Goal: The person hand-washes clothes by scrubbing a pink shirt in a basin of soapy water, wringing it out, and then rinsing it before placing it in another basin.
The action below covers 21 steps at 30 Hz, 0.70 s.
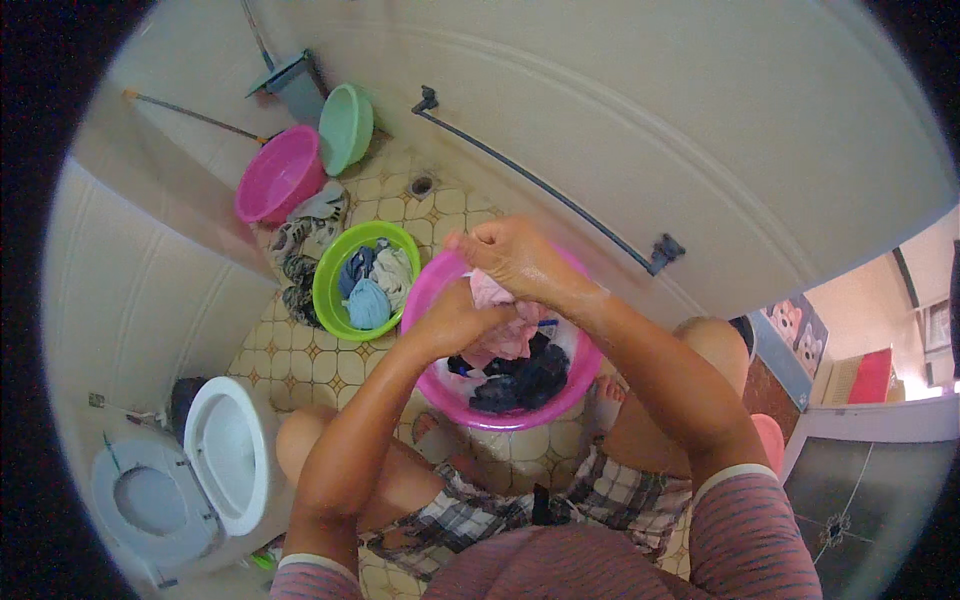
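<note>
A wet pink cloth (506, 334) is bunched between my two hands above a pink plastic basin (499, 421). My left hand (465, 322) is closed around it from the left side. My right hand (499, 251), above and to the right, pinches its upper part near the basin's far rim. Dark wet clothes (525, 382) lie in the basin below, with whitish suds along the wall; a small blue-and-white item (549, 328) shows beside them. Left of the basin stands a lime-green basin (327, 311) holding blue, light blue and beige cloths (368, 304).
Behind are another pink basin (279, 174), a mint basin (346, 129), a dustpan (296, 86), a floor drain (422, 185) and dark and grey items (300, 262) on tiles. A toilet (232, 456) stands left; a wall bar (536, 180) runs along the right wall.
</note>
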Available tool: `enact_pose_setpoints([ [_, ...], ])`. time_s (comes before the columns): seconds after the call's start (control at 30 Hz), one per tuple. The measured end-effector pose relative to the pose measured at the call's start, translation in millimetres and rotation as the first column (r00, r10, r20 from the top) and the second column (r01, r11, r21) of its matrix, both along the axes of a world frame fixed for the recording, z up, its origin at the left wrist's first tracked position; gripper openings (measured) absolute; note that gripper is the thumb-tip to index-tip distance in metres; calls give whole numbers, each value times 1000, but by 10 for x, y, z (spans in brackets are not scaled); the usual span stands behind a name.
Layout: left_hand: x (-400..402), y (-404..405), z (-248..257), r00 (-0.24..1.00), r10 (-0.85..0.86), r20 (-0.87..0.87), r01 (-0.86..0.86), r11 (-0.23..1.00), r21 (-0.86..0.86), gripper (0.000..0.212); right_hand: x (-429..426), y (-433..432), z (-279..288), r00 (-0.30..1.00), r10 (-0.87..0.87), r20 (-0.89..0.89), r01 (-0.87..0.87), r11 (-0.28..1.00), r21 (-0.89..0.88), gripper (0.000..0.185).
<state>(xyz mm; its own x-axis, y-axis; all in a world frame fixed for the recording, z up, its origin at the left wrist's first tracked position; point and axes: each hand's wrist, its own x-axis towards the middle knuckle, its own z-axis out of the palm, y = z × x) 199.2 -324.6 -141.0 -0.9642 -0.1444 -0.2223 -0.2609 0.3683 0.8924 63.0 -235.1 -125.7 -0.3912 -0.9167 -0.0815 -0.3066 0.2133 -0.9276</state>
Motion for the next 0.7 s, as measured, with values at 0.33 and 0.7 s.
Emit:
enact_pose_setpoints([
  [0.33,151,-71,277,906,423,-30,-348,783,515,31,0,356,-518,868,495,39,-475,850,-229,53],
  [0.7,341,-271,260,732,671,117,-635,610,473,40,-280,518,-578,893,11,449,-50,996,74,26],
])
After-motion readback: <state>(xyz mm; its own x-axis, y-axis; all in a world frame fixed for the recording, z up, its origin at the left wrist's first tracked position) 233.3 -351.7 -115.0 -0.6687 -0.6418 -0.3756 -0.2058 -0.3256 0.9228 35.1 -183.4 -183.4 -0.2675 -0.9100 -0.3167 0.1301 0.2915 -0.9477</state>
